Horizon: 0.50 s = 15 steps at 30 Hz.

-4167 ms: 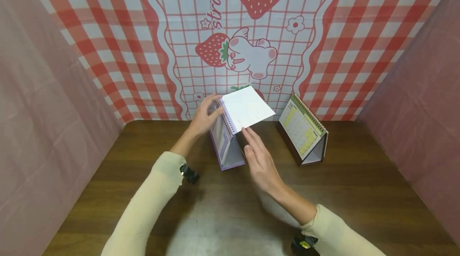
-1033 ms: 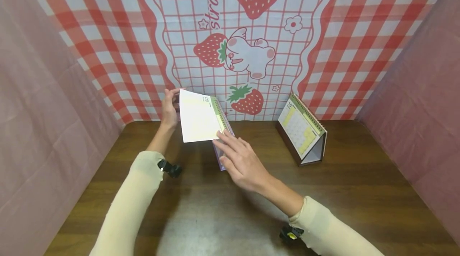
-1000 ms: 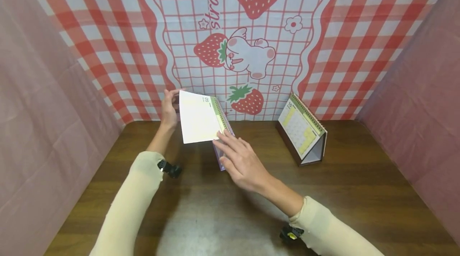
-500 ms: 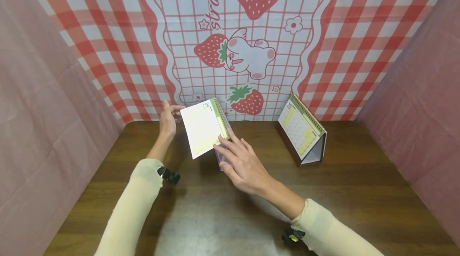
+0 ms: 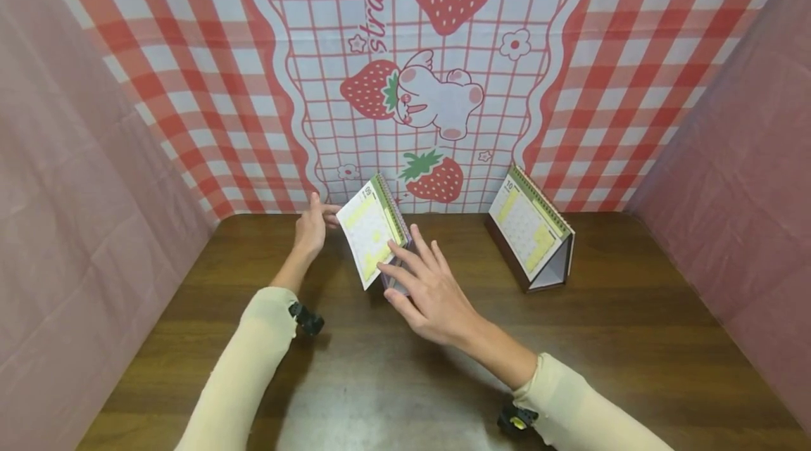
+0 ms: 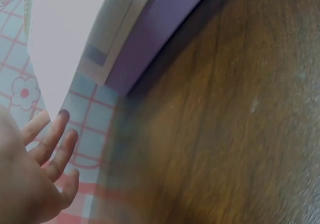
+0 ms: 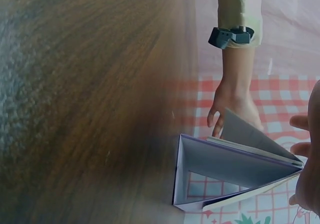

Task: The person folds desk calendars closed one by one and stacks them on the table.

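A desk calendar [image 5: 370, 226] with a purple stand [image 7: 240, 161] stands on the wooden table, its raised page marked 09 slanting down to the left. My left hand [image 5: 310, 231] is at that page's far left corner. In the left wrist view its spread fingers [image 6: 61, 154] touch the page corner [image 6: 55, 91]. My right hand [image 5: 437, 296] is spread over the near end of the calendar, fingertips right by the page and the spiral binding [image 5: 394, 208]. From the right wrist view, the stand's open triangular end and the lifted page [image 7: 252, 136] show.
A second desk calendar [image 5: 531, 226], its page marked 10, stands to the right on a dark brown base. Behind both hangs a red checked strawberry cloth [image 5: 355, 8]. Pink cloth walls [image 5: 728, 191] close both sides of the wooden table [image 5: 355, 380].
Over the last second the 09 page has swung down toward the stand's left face, my left hand lowering with it. Earlier, a blank white page lay on the right side. My right hand has hardly moved lately.
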Each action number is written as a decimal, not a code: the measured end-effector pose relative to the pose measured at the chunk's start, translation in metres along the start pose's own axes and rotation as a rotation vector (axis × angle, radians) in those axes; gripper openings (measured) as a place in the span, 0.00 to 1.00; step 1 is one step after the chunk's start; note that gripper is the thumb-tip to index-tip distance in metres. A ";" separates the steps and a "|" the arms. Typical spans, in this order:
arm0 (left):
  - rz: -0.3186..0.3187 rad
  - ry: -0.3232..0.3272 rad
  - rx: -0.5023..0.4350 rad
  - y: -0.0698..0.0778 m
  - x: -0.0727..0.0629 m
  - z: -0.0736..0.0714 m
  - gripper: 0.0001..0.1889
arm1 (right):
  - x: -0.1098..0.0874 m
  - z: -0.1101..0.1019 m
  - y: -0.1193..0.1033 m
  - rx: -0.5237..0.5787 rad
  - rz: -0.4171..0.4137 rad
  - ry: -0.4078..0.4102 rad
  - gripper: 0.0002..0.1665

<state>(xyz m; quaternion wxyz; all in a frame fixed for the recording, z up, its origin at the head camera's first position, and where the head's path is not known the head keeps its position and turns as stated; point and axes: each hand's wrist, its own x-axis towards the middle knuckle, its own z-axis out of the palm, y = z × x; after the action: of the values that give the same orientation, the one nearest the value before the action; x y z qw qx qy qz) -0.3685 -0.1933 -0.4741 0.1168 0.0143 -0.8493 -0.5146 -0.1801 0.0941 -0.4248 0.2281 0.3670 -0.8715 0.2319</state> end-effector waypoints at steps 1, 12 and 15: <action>-0.006 -0.010 0.003 0.001 -0.002 0.001 0.48 | 0.000 0.000 0.000 0.000 0.000 0.002 0.23; 0.027 -0.181 -0.003 0.022 -0.026 0.007 0.42 | -0.002 -0.002 0.001 0.030 0.020 -0.011 0.23; 0.047 -0.202 -0.019 0.007 -0.015 0.014 0.45 | -0.001 -0.003 0.002 0.045 0.020 -0.013 0.23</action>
<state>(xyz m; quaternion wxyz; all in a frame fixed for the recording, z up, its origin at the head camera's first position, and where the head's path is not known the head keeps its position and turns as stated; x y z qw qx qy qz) -0.3561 -0.1760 -0.4768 0.0427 -0.0587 -0.8518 -0.5188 -0.1803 0.0977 -0.4240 0.2118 0.3647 -0.8712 0.2512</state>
